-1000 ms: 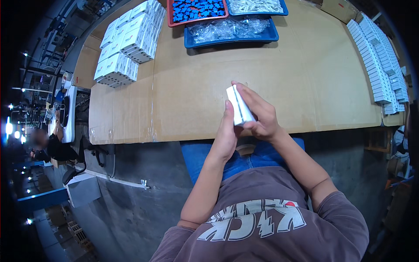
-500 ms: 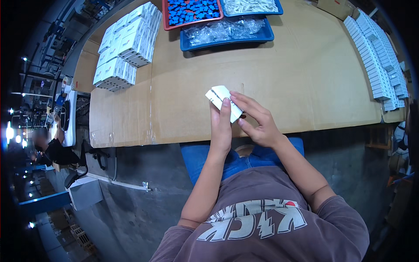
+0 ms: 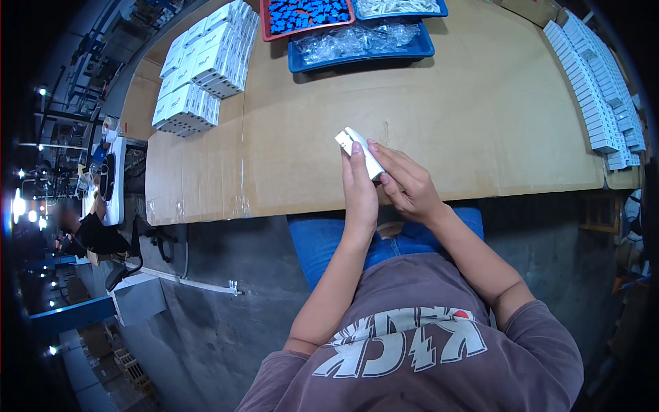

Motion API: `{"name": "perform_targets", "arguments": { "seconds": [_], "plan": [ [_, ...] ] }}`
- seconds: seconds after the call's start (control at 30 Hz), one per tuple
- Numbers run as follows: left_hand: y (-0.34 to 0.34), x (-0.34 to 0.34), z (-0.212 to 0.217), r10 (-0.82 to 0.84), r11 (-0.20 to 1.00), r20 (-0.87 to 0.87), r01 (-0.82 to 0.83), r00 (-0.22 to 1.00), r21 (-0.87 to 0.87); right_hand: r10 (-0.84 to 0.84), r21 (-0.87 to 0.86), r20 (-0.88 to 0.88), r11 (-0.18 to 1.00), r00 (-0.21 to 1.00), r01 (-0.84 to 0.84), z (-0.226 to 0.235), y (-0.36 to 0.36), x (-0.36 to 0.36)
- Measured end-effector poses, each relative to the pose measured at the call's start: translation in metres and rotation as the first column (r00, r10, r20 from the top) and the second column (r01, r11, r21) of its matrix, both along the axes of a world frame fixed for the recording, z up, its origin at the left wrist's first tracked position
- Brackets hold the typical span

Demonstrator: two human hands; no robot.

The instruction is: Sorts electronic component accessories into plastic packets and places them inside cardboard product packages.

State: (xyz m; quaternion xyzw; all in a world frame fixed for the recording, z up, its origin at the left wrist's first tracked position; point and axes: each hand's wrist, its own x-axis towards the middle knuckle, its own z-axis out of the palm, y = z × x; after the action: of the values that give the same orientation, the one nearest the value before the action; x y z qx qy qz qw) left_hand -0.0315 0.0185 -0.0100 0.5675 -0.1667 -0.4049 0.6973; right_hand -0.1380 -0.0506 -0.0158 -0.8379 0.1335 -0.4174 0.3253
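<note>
White box [image 3: 370, 162] between the gripping fingers [image 3: 400, 163] of left hand [image 3: 360, 196] and right hand [image 3: 414, 190]

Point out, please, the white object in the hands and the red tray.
White object [image 3: 368, 161]: head view, on its upward face.
Red tray [image 3: 309, 31]: head view, on its near rim.

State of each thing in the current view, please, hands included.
Left hand: gripping the white item.
Right hand: fingers on the white item's other side.
White item: held above the table; fully closed or not, cannot tell.
Red tray: holding blue pieces.
Front blue tray: holding clear plastic.
Rear blue tray: holding whitish pieces.
White boxes at left: stacked.
White boxes at right: in rows.
</note>
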Motion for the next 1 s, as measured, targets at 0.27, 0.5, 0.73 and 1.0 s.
{"name": "perform_targets", "arguments": {
  "seconds": [0.27, 0.5, 0.73, 1.0],
  "plan": [
    [-0.002, -0.008, 0.003, 0.009, 1.000, 0.026, -0.009, 1.000, 0.006, -0.102, -0.068, 0.056, 0.992, 0.993, 0.106, -0.002, 0.007, -0.001],
    [0.009, -0.019, 0.023, 0.017, 1.000, -0.069, -0.017, 0.997, 0.001, -0.186, -0.119, 0.006, 0.975, 0.983, 0.185, 0.008, 0.025, -0.005],
    [0.015, -0.023, 0.029, 0.027, 0.998, -0.114, -0.034, 0.993, -0.062, -0.220, -0.162, -0.009, 0.963, 0.975, 0.216, 0.019, 0.036, -0.008],
    [0.018, -0.019, 0.036, 0.056, 0.993, -0.155, -0.071, 0.986, -0.098, -0.233, -0.163, 0.025, 0.959, 0.972, 0.234, 0.028, 0.039, -0.001]
  ]
}}
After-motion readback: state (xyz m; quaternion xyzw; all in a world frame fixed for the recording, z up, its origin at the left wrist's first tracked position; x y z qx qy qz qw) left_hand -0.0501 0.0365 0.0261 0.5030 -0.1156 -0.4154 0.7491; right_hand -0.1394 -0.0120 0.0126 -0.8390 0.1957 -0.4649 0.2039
